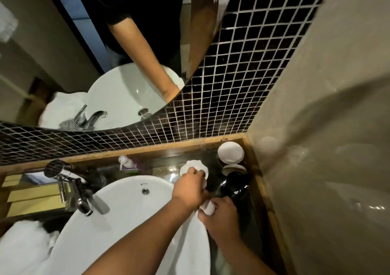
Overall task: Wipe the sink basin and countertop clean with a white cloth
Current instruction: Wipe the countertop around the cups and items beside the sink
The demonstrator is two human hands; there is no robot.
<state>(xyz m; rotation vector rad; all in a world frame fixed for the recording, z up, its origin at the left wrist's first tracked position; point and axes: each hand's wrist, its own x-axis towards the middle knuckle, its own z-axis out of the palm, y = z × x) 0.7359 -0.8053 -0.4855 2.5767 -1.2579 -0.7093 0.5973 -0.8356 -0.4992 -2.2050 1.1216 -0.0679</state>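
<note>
A white oval sink basin (118, 217) sits on a dark, glossy countertop (166, 169) with a wooden rim. My left hand (188, 187) reaches over the basin's right edge and presses a crumpled white cloth (191, 167) onto the counter behind the basin. My right hand (220, 215) is just right of the basin rim, closed on another bunch of white cloth (207, 207). Whether the two bunches are one cloth is hidden by my hands.
A chrome faucet (78, 196) stands at the basin's left. A small clear bottle (126, 162) lies behind the basin. Two white lidded jars (230, 152) and a black glossy container (234, 185) crowd the right corner. A folded white towel (23, 247) lies at the lower left. Mirror and black tiles rise behind.
</note>
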